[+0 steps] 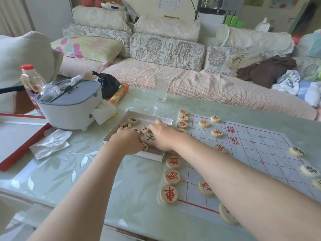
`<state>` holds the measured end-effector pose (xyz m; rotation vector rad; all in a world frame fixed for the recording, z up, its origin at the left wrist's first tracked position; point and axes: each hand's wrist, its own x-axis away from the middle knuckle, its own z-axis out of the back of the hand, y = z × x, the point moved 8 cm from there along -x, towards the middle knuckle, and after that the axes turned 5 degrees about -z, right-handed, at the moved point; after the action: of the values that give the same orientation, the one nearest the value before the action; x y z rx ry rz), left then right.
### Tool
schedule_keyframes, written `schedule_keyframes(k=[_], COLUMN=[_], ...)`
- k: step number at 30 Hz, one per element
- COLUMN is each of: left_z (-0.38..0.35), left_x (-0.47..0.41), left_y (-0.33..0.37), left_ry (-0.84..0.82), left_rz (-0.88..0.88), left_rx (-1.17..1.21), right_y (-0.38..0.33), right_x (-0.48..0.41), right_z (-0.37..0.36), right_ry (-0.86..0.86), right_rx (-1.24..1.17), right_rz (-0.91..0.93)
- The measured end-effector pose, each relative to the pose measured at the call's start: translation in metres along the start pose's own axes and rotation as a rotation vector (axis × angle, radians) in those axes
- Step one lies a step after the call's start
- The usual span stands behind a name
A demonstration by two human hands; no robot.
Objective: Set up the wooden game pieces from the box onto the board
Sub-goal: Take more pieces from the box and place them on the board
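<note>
A shallow white box (157,119) on the table holds several round wooden pieces with black characters (132,120). Both hands are inside it. My left hand (127,140) rests curled over pieces at the box's near side. My right hand (162,134) reaches across from the right, its fingers on a black-marked piece (149,138); whether either hand has a piece lifted is hidden. To the right lies the white paper board with red lines (260,146). Red-marked pieces (171,176) line its left edge and stand on inner points. A few black-marked pieces (297,151) sit at its right edge.
A grey appliance (69,105) stands left of the box, with a bottle (32,80) behind it. Crumpled tissues (51,143) and a red-edged tray (17,141) lie at the left. A glass tumbler (161,87) stands near the table's far edge. A sofa (173,66) is behind.
</note>
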<state>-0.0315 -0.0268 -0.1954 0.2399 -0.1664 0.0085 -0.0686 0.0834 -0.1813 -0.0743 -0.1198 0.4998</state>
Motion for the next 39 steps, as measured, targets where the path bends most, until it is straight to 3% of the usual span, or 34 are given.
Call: schedule_keyframes(k=[12, 22, 32, 39], left_z=[0.026, -0.001, -0.031, -0.060], left_x=[0.018, 0.037, 0.021, -0.010], left_y=[0.043, 0.184, 0.325, 0.422], left_ry=[0.294, 0.093, 0.072, -0.024], left_rz=[-0.131, -0.237, -0.386, -0.442], left_rx=[0.291, 0.866, 0.658, 0.456], right_y=[0.042, 0.167, 0.320, 0.403], right_x=[0.057, 0.153, 0.248, 0.280], right_z=[0.037, 0.046, 0.042, 0.048], right_ry=[0.276, 0.280, 0.248, 0.322], right_rx=[-0.270, -0.232, -0.294, -0.337], right_rz=[0.011, -0.204, -0.491, -0.631])
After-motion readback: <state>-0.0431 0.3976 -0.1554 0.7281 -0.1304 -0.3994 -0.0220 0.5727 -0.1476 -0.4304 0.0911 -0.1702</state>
